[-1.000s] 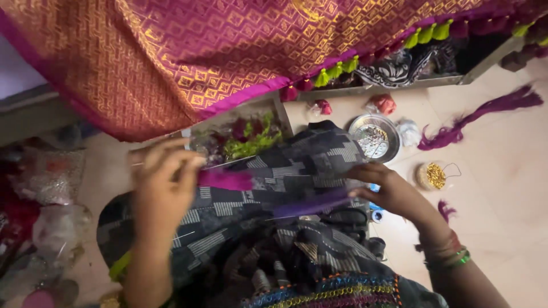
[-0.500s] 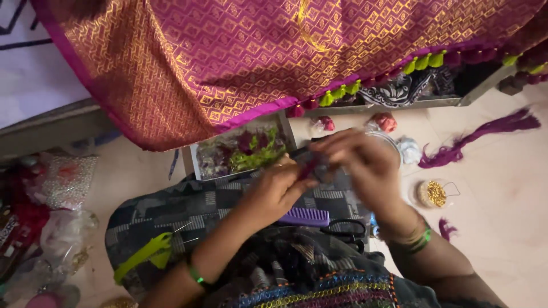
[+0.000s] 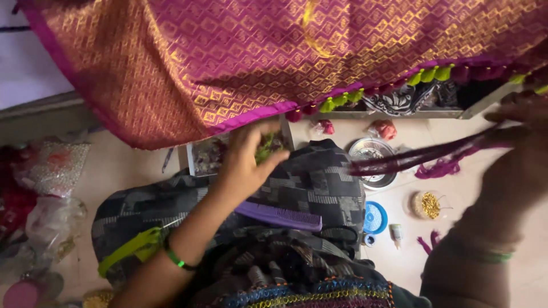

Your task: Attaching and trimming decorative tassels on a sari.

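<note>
Cluttered tiled floor [image 3: 411, 274] beneath draped sari [image 3: 228, 57]

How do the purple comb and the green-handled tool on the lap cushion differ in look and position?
The purple comb is a flat, straight bar with fine teeth; the green-handled tool is bright green, chunkier, with a thin metal tip. The comb lies mid-cushion just below the left hand; the tool sits at the cushion's left edge, beside the left forearm. Both rest untouched on the grey patterned cushion.

pale floor [image 3: 502, 171], steel bowl [image 3: 372, 154], bead dish [image 3: 427, 205]
</note>
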